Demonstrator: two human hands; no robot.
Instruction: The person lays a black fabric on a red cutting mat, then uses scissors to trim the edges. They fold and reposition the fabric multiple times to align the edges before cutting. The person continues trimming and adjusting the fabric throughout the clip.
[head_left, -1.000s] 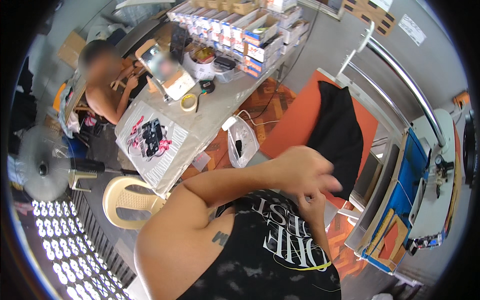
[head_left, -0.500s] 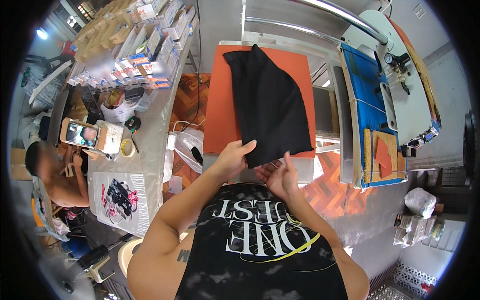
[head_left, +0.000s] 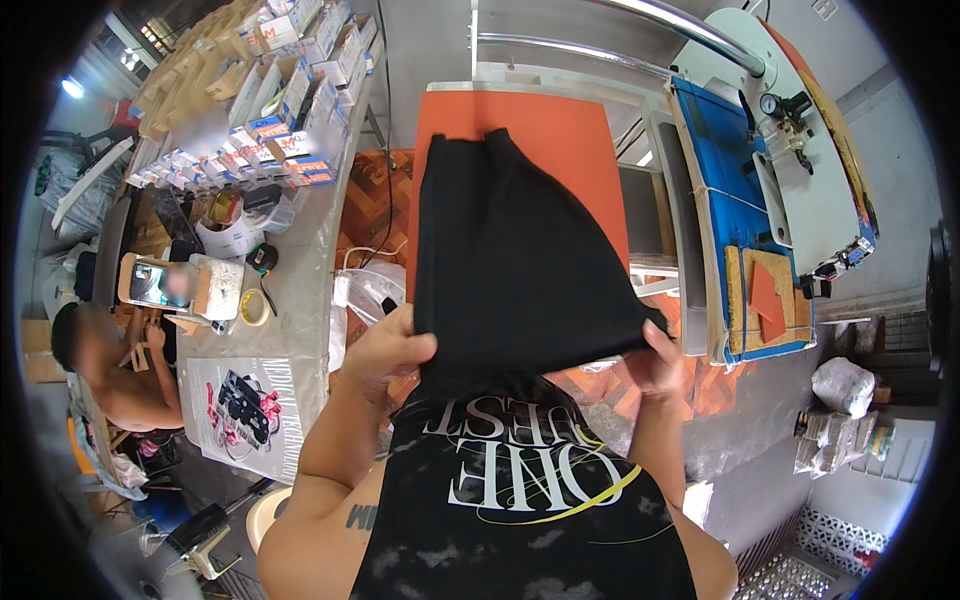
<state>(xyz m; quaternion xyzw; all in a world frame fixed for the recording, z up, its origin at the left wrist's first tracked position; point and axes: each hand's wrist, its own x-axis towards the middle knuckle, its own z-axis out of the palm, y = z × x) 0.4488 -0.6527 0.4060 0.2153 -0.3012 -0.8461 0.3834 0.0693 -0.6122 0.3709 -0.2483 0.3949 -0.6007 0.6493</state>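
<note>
A piece of black fabric (head_left: 520, 250) spreads over an orange pad (head_left: 570, 125), its near edge pulled past the pad toward my body. My left hand (head_left: 388, 345) pinches its near left corner between thumb and fingers. At the near right corner, my right hand (head_left: 655, 355) grips the cloth, thumb on top. Between both hands the near edge is stretched wide. The far end lies on the pad with a fold near its top.
A press machine with a blue board (head_left: 720, 170) and pressure gauge stands at right. On the left, a table (head_left: 300, 260) carries stacked small boxes (head_left: 290, 130), a tape roll (head_left: 256, 307) and a phone (head_left: 160, 284). A person (head_left: 110, 360) sits beyond it.
My right hand has taken hold of the cloth's right corner and moved right. My left hand has moved left and nearer. The fabric is spread wider and drawn toward me.
</note>
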